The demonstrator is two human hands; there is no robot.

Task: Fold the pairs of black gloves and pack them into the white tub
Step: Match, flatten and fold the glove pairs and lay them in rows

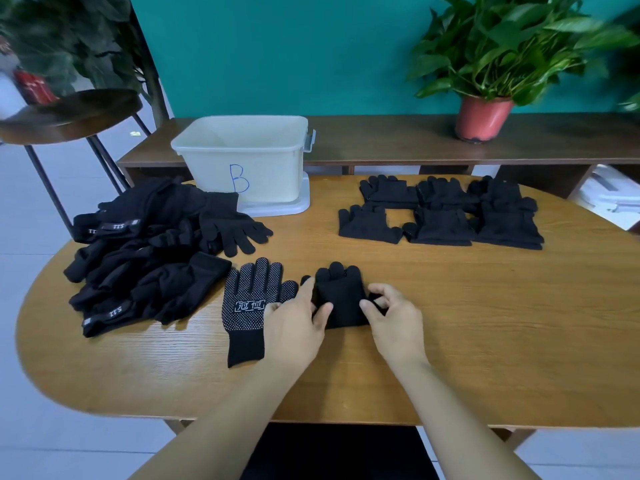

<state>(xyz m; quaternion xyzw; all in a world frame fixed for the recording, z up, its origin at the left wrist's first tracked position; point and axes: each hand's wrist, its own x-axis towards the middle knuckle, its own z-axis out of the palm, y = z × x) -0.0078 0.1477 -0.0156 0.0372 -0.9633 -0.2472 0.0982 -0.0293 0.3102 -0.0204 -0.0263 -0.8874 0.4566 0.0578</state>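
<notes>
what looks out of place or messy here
The unfolded gloves at left lie in a tangled heap, unlike the folded gloves in neat rows at right. The left hand and right hand hold the half-folded glove. Nothing spilled.

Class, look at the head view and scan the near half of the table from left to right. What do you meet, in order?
In order: heap of loose gloves → dotted glove → left hand → half-folded glove → right hand.
</notes>
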